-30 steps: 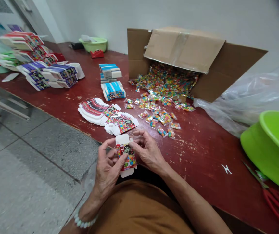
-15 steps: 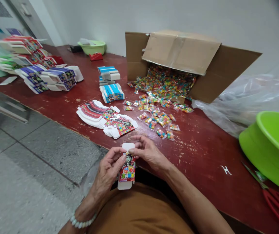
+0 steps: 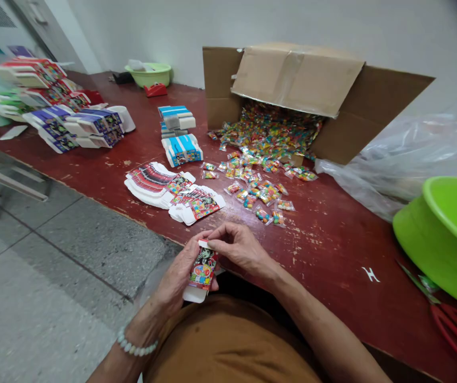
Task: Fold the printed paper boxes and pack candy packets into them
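A small red printed candy box (image 3: 203, 270) is held upright just in front of the table's near edge. My left hand (image 3: 177, 275) is wrapped round its left side, with fingertips showing behind its lower right. At the top end, my right hand (image 3: 241, 250) pinches the flap with thumb and forefinger, and its other fingers are curled. A white flap sticks out at the bottom. Beyond my hands lie fanned-out flat red cartons (image 3: 148, 186) in overlapping rows, and small clear packets of coloured candies (image 3: 266, 194) are scattered to their right.
An open cardboard box (image 3: 298, 80) spills candy packets onto the red table (image 3: 316, 266). Blue carton bundles (image 3: 182, 150) stand left of it, purple bundles (image 3: 94, 125) and red stacks farther left. On the right are a green basin (image 3: 431, 234), red-handled scissors (image 3: 451, 324) and plastic sheeting (image 3: 388, 165).
The white top flap, upright before, is now folded over at the box's top. My left hand has shifted from a fingertip hold to a grip round the box, which sits slightly further left.
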Action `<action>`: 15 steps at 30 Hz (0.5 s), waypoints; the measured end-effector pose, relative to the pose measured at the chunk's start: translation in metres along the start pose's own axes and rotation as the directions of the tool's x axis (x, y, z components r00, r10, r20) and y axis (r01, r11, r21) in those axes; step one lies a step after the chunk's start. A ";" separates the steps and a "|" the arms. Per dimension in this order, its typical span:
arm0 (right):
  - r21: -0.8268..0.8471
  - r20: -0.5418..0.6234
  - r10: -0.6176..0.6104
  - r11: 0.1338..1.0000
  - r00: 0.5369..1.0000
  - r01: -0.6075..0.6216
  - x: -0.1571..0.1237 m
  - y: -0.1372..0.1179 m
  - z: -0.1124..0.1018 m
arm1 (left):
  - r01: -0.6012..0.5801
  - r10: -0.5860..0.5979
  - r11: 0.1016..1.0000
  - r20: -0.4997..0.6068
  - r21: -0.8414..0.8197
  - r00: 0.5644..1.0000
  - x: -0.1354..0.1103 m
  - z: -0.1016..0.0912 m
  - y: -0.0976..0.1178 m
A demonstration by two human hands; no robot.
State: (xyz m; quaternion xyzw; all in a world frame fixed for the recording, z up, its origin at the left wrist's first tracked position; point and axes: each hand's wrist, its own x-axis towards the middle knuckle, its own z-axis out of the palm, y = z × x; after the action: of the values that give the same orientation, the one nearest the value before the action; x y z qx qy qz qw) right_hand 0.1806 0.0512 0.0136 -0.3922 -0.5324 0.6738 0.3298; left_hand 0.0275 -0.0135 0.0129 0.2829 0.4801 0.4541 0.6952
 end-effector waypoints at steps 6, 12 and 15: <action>0.120 0.004 0.070 0.990 0.998 -0.070 0.003 -0.006 -0.003 | 0.005 -0.006 1.000 0.054 0.030 0.999 0.003 -0.005 -0.003; -0.355 0.145 -0.265 0.885 0.953 0.300 0.003 -0.005 -0.019 | -0.006 0.007 1.000 -0.043 0.021 0.999 0.005 -0.005 -0.008; -0.457 0.265 -0.265 0.812 0.927 0.362 -0.002 -0.007 -0.023 | -0.006 0.007 1.000 -0.062 0.019 0.998 0.008 0.000 -0.011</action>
State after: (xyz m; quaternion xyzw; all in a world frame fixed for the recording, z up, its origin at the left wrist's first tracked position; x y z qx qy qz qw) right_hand 0.2020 0.0620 0.0178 -0.3047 -0.7741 0.4834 0.2725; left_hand 0.0328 -0.0116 0.0005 0.2767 0.5050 0.4603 0.6757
